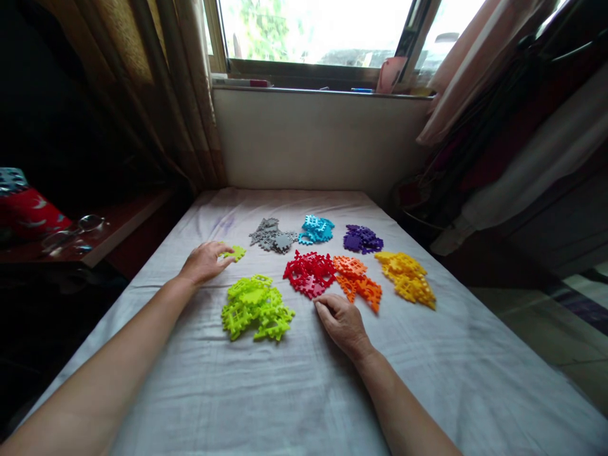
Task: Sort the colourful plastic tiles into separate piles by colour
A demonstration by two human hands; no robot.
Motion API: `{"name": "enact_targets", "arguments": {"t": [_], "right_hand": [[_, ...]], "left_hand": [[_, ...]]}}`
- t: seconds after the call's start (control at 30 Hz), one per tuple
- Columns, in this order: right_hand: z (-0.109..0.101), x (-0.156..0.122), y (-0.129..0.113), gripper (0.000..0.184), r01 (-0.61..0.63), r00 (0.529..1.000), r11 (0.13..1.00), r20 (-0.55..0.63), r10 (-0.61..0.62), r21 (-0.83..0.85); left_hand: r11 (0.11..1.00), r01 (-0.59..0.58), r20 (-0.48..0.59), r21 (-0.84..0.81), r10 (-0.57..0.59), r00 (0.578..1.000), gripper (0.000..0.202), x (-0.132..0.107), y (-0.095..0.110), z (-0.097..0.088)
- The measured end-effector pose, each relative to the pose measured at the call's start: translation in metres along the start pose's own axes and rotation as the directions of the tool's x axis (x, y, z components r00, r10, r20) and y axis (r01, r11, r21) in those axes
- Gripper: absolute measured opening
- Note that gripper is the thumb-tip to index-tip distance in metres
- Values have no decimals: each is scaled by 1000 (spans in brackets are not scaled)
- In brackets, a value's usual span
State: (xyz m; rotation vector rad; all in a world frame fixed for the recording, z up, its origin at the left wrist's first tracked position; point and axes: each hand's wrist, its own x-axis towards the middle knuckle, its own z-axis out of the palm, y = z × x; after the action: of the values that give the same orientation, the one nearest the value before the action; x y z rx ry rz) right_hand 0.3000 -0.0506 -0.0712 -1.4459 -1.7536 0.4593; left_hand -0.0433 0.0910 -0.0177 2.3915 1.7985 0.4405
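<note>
My left hand (207,261) is closed with its fingertips on a lime-green plastic building piece (236,253), low over the cloth. Right of that hand and nearer to me lies a heap of lime-green pieces (256,308). My right hand (342,322) rests on the cloth with its fingers curled in, close to the near edge of a pile of red pieces (310,273); whether anything is inside it is hidden. Beside the red pile, orange pieces (360,283) lie just beyond my right hand.
Farther back are piles of grey (272,236), light-blue (316,229) and purple pieces (362,239). Yellow pieces (407,278) lie at the right. A pale cloth (247,399) covers the surface. Glasses (71,235) sit on a side shelf at the left; clothes hang on the right.
</note>
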Motion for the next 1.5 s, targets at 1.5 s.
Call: {"name": "enact_targets", "arguments": {"t": [1.5], "right_hand": [[3, 1, 2, 21, -1, 1000, 1000, -26, 1, -10]], "left_hand": [[938, 237, -87, 252, -222, 971, 33, -2, -33, 20]]}}
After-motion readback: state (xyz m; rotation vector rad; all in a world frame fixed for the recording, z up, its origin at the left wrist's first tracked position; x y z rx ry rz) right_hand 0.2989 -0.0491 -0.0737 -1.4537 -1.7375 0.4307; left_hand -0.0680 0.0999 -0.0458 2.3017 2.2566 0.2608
